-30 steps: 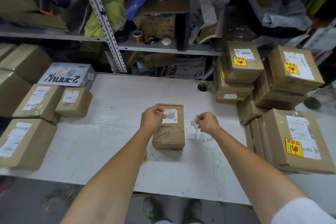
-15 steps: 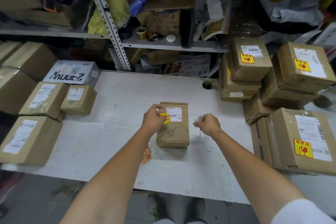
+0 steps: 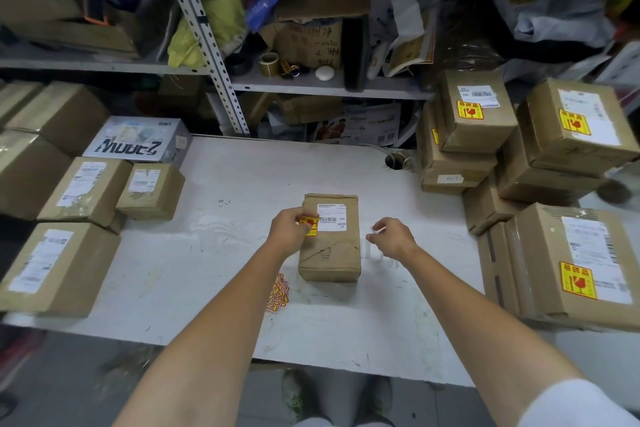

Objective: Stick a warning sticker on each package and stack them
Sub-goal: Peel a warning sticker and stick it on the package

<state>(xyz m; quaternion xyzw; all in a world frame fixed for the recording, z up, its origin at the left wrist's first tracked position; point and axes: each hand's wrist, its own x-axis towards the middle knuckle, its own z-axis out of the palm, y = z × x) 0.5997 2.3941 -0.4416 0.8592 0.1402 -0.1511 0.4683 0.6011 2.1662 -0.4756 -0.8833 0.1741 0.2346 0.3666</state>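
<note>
Your left hand (image 3: 291, 232) pinches a yellow warning sticker (image 3: 309, 226) against the package (image 3: 329, 250) at mid-table, beside its label — not pressed flat yet, I judge. Right hand (image 3: 391, 237) pinches a pale scrap (image 3: 379, 229) just beside the package. Stickered stack (image 3: 571, 125) on your right; bare boxes (image 3: 86, 187) on your left. Scuffed white table (image 3: 207, 270), spare stickers (image 3: 278, 291), cluttered shelving (image 3: 311, 88) behind.

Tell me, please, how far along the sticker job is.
Done: the stacked boxes on the right carry yellow stickers. In hand: the left hand holds a sticker on the middle package; the right hand pinches a pale scrap. Left: stacking that package, then the boxes on the left, which show no yellow stickers.
</note>
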